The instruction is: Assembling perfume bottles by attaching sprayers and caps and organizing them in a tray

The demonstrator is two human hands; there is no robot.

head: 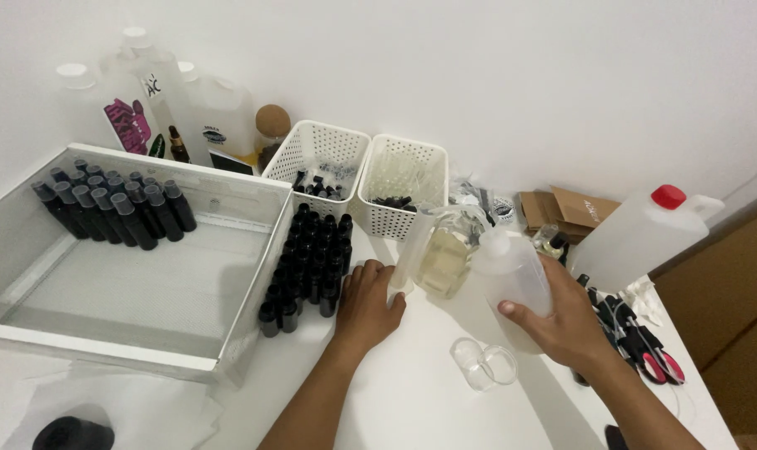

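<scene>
In the head view, a white squeeze bottle (512, 279) is gripped by the curled fingers of the right hand (566, 321), tilted toward a measuring cylinder (413, 250) steadied upright beside the left hand (366, 307) fingertips.

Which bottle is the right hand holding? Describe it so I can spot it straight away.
Start at the two white perforated baskets against the back wall and come forward onto the white table. There the right hand grips a soft translucent squeeze bottle with a nozzle top, tilted towards a glass flask of pale yellow liquid. Unlike the small black bottles nearby, it is whitish and see-through.
</scene>
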